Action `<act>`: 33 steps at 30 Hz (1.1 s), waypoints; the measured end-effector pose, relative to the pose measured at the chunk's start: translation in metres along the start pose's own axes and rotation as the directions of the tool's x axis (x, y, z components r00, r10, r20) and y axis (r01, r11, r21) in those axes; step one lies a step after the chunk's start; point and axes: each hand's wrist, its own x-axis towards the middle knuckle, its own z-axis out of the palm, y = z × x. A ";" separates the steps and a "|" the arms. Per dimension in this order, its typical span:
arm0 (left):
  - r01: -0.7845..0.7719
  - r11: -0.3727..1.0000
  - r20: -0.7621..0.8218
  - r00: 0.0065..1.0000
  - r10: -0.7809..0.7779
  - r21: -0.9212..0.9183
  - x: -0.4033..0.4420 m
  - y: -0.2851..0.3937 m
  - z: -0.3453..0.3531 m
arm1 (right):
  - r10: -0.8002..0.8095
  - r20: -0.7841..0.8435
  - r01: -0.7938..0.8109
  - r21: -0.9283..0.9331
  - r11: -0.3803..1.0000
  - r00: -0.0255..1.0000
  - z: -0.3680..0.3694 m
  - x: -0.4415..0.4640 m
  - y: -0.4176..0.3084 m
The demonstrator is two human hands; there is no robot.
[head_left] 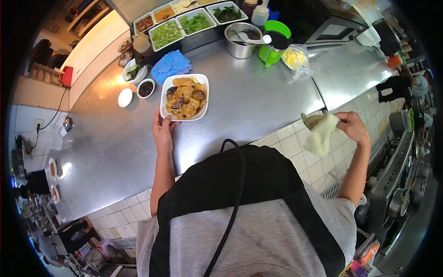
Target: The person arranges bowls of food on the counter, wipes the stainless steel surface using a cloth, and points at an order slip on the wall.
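Observation:
My left hand (pixel 163 128) grips the near left corner of a square white dish (pixel 206 102), thumb at the rim. Glossy brown food in sauce with dark mushroom-like pieces (pixel 186 99) fills the dish, which is at the front part of the steel counter. Whether the dish rests on the counter or is slightly raised, I cannot tell. Out to the right, over the tiled floor, my right hand (pixel 354 128) is closed on a pale, crumpled cloth (pixel 321 136) that hangs from the fingers.
Behind the dish lie a blue cloth (pixel 170 66), a small bowl of dark bits (pixel 146 88) and a white saucer (pixel 125 98). Trays of chopped greens (pixel 167 35), a steel pot (pixel 240 50) and a green jug (pixel 270 56) line the back. A stove (pixel 392 182) stands right; other people are farther off.

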 end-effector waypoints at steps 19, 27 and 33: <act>0.108 0.994 0.029 0.994 -0.107 -0.026 -0.001 0.011 -0.001 | -0.157 -0.157 0.182 0.161 0.970 0.975 0.072 0.115 -0.046; 0.091 0.996 -0.167 0.982 -0.087 0.016 -0.034 0.019 -0.047 | -0.546 -0.125 0.424 -0.498 0.757 0.828 0.184 0.076 -0.055; 0.056 0.998 -0.364 0.929 -0.059 -0.019 -0.059 0.017 -0.091 | -0.672 -0.075 0.560 -0.489 0.669 0.737 0.229 0.100 -0.099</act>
